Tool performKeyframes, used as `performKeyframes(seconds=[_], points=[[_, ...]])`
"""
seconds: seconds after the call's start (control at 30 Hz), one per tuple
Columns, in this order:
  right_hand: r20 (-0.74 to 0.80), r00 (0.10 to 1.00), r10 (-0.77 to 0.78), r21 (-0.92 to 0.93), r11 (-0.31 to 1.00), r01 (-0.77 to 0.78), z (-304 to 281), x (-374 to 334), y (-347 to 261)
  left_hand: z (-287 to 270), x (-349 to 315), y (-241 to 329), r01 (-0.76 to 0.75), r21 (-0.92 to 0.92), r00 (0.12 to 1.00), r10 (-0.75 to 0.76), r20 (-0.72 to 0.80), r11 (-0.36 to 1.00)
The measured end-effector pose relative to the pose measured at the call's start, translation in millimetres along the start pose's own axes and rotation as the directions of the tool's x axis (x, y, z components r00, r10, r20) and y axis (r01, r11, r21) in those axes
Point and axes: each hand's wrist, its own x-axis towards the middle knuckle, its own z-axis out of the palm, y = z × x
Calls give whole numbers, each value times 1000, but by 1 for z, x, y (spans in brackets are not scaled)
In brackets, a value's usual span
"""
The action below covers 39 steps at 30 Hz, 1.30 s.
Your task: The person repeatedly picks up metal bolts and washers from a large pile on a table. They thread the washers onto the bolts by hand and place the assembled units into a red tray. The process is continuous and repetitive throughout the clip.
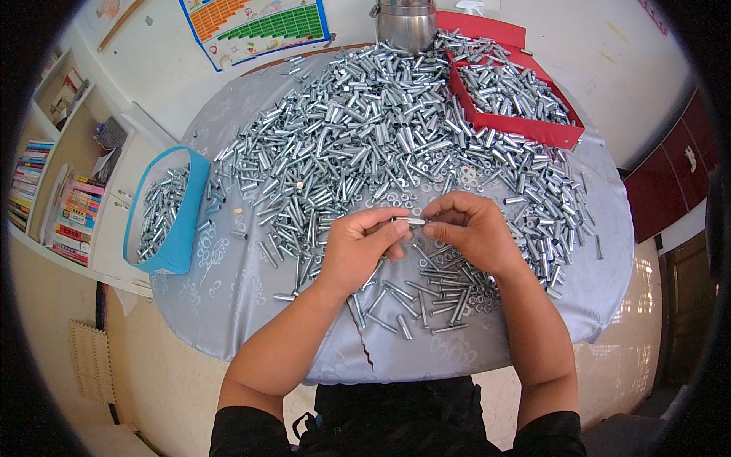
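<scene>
Blue box (191,209) (left) and red box (525,132) (far right) contain metal parts (162,206); left hand (356,241) and right hand (470,227) pinch a slim silvery piece (411,221).

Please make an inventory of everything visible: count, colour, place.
Round cloth-covered table: one, grey, centre
Loose metal bolts, tubes, nuts: very many, silver, on table
Blue open box: one, blue, table's left
Red open box: one, red, table's far right
Cylindrical metal container: one, silver, table's far edge
Illustrated chart: one, multicoloured, back wall
Shelved books: many, multicoloured, left
Panelled cabinet: one, dark red, right
Slim metal piece: one, silver, held centrally
Bare left hand and right hand: two, centre
</scene>
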Motion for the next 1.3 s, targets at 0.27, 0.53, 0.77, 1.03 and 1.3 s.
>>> performKeyframes(seconds=[0.27, 0.53, 0.77, 1.03, 1.3], points=[[-74, 995, -68, 67, 995, 73, 0, 1, 2, 2, 1, 1, 6, -146, 1000, -3, 20, 989], [-65, 997, -39, 206, 977, 52, -2, 4, 3, -1, 2, -1, 36, -208, 996, -19, 82, 978], [-99, 992, -78, -76, 995, 71, -2, 0, -3, 0, 2, -2, 38, -230, 996, -19, 84, 972], [11, 999, -38, 109, 993, 36, -9, 2, 4, 3, 1, 2, 55, -125, 998, -52, 34, 991], [-38, 997, -61, -248, 967, 50, -16, -2, -11, 1, 1, 2, 31, -75, 999, -29, 28, 997]])
